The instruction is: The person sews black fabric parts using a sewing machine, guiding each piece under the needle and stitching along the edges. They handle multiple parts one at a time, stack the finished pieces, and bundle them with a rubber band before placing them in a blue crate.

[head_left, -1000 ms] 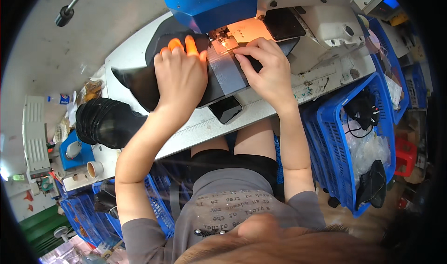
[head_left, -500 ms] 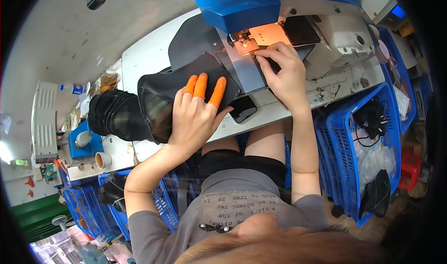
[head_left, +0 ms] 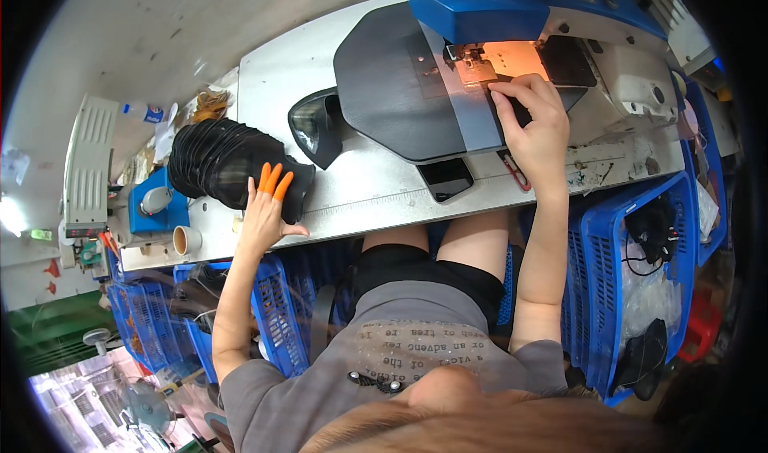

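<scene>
Shifting off the dark grey platform (head_left: pixel 392 93), the left hand (head_left: pixel 263 219) now lies open over the black stack (head_left: pixel 222 163) near the bench's (head_left: pixel 280 57) left front edge, leaving only the right hand (head_left: pixel 542 123) by the stitching head (head_left: pixel 475 65), grip unclear.

The sewing machine (head_left: pixel 480 9) is cropped above; a basket (head_left: pixel 596 285) partly hides a red object (head_left: pixel 702 321).

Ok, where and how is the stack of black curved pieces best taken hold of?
I'd pinch the stack by its right end, left hand coming from the near side: that end projects along the white tabletop, whereas the left end fans into many overlapping edges, which would probably slip.
</scene>
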Tool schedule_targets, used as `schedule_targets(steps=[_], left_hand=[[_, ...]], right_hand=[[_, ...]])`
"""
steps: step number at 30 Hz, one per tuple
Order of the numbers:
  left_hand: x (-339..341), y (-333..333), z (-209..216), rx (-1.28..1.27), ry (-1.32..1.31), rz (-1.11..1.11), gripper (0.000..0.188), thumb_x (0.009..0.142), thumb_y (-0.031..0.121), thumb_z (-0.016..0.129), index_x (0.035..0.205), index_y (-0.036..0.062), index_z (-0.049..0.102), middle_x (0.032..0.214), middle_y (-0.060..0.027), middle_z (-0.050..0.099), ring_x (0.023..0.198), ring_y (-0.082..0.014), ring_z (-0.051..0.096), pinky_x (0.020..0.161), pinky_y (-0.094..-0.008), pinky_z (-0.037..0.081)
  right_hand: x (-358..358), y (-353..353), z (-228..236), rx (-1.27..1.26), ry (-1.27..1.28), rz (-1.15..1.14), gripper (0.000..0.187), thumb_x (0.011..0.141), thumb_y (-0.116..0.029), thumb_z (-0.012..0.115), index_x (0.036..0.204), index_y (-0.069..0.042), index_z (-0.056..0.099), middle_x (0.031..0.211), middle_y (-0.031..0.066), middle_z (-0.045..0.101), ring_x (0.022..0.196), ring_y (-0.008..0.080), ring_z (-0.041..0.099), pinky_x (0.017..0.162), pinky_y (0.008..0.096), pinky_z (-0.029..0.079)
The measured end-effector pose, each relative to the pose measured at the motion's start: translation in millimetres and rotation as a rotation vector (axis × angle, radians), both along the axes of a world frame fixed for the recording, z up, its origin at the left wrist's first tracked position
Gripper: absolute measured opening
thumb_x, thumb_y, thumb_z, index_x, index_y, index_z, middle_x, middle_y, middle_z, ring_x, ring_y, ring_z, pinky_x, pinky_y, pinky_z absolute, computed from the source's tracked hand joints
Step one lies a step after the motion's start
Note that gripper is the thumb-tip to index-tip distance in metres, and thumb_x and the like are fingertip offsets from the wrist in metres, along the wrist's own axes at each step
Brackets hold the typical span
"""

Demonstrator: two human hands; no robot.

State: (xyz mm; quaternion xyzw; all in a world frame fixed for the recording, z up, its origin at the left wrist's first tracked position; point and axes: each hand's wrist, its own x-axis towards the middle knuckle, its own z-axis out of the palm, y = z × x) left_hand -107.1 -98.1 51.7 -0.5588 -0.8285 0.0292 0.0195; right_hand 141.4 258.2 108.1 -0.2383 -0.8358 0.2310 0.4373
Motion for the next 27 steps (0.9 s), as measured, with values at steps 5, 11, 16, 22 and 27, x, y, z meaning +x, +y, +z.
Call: schedule_targets(steps=[5, 11, 16, 22, 27], left_hand=[[2, 44, -5, 0.296, -0.099, 0.032, 0.095, 0.071, 0.053, 0.075, 0.138, -0.0022, 0.037, 0.138, -0.0237, 0.042, 0.135, -0.0388, 0.034, 0.111, -0.0538, 0.022], [-13, 143, -39, 0.605, -0.568, 0.199, 0.112, 0.071, 0.038, 0.081, 0.143, -0.0126, 0.013, 0.139, -0.0319, 0.036, 0.132, -0.0402, 0.036, 0.111, -0.0399, 0.029], [-40, 181, -44, 1.277, -0.806, 0.731, 0.056, 0.093, 0.027, 0.057, 0.134, -0.0083, 0.042, 0.127, -0.0233, 0.054, 0.124, -0.0299, 0.047, 0.105, -0.0364, 0.034], [23, 181, 50, 1.382, -0.649, 0.037, 0.029, 0.091, 0.009, 0.061, 0.117, 0.0029, 0.05, 0.112, -0.0088, 0.06, 0.082, -0.0128, 0.055, 0.074, -0.0246, 0.045], [77, 190, 62, 0.402, -0.019, -0.477, 0.111, 0.058, 0.09, 0.045, 0.129, 0.0043, 0.052, 0.138, -0.0135, 0.048, 0.132, -0.0339, 0.04, 0.109, -0.0624, 0.016]], right_hand=[[1, -1, 3, -0.002, -0.017, -0.011, 0.007, 0.079, -0.012, 0.069, 0.085, -0.008, 0.071, 0.082, 0.0043, 0.061, 0.08, 0.0225, 0.059, 0.071, 0.0331, 0.047], [0, 0, 1, -0.015, -0.004, -0.004, 0.008, 0.079, -0.012, 0.069, 0.085, -0.008, 0.072, 0.081, 0.0037, 0.061, 0.08, 0.0221, 0.058, 0.073, 0.0331, 0.047], [-2, 1, 0, -0.002, -0.009, 0.006, 0.009, 0.08, -0.013, 0.068, 0.086, -0.008, 0.072, 0.08, 0.0031, 0.06, 0.08, 0.0217, 0.057, 0.072, 0.0328, 0.046], [-1, -1, -1, 0.001, -0.024, -0.023, 0.009, 0.08, -0.014, 0.068, 0.085, -0.009, 0.072, 0.079, 0.0033, 0.06, 0.079, 0.022, 0.057, 0.071, 0.0334, 0.046], [3, 0, 0, 0.011, -0.031, 0.003, 0.011, 0.08, -0.016, 0.069, 0.085, -0.007, 0.072, 0.081, 0.0049, 0.06, 0.08, 0.0232, 0.057, 0.072, 0.0341, 0.046]])
